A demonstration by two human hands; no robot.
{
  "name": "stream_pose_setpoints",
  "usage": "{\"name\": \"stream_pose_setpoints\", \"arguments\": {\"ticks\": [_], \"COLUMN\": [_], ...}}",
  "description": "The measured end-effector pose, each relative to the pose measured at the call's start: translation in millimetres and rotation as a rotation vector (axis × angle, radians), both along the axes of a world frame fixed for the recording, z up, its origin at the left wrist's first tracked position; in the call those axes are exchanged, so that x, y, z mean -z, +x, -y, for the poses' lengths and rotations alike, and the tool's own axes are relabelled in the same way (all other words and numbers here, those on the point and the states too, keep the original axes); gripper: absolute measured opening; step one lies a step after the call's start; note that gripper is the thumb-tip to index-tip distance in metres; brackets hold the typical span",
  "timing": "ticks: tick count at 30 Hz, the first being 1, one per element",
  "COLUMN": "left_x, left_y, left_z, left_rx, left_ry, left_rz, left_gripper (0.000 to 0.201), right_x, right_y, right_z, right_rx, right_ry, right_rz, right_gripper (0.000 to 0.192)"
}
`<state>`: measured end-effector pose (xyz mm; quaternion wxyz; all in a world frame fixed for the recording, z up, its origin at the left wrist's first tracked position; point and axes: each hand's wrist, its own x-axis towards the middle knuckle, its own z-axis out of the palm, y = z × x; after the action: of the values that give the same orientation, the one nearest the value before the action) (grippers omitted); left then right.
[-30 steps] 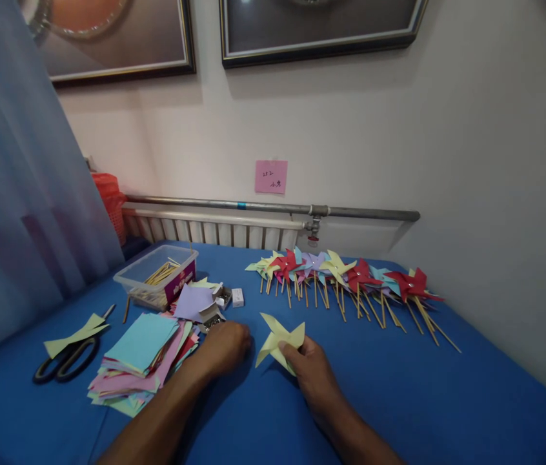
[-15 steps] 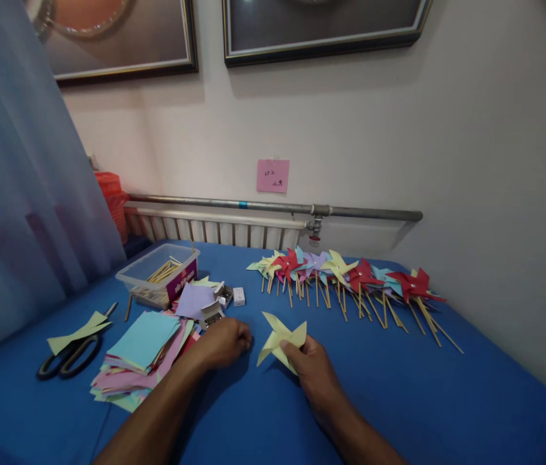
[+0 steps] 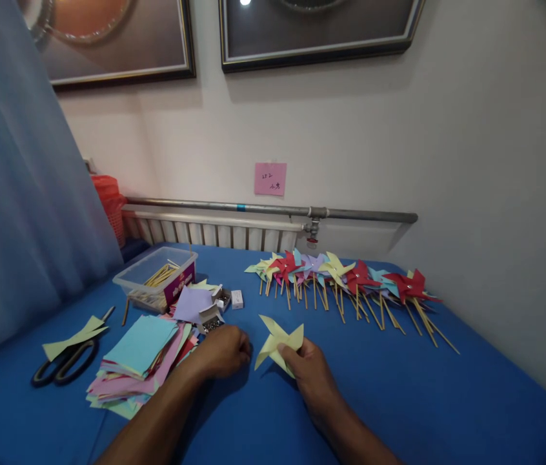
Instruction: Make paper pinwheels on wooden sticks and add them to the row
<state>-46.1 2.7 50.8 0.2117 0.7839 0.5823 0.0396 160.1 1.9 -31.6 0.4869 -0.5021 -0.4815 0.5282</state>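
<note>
The right hand point(image 3: 312, 371) pinches a yellow pinwheel point(image 3: 277, 340) by its centre, fingers closed on it, just above the blue surface point(image 3: 399, 387). The left hand point(image 3: 223, 351) rests curled beside the paper stack point(image 3: 140, 358), near a small box point(image 3: 211, 319); whether it holds anything is unclear.

Our one head-worn camera looks forward and down, close over the blue table point(image 3: 399, 387), facing the wall point(image 3: 374, 148).
</note>
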Motion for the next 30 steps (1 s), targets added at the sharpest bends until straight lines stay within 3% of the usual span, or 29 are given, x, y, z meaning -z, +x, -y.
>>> {"name": "stream_pose_setpoints", "arguments": {"ticks": [6,20,30], "left_x": [-2.5,-8.6,-5.3], "left_y": [3.0,3.9,2.7], "left_z": [3.5,11.8,7.6], "left_rx": [0.072,0.191,0.169], "left_ry": [0.037,0.163,0.163], "left_rz": [0.048,-0.221,-0.211], "left_gripper": [0.029,0.026,0.024], "right_x": [5.2,6.0,4.2], "right_y": [0.4,1.7,0.1], "right_z": [-2.6,-1.7,-0.7], "right_rx": [0.031,0.012,0.025], "right_ry": [0.011,0.042,0.029], "right_rz": [0.010,-0.036,-0.058], "right_gripper": [0.056,0.059,0.057]}}
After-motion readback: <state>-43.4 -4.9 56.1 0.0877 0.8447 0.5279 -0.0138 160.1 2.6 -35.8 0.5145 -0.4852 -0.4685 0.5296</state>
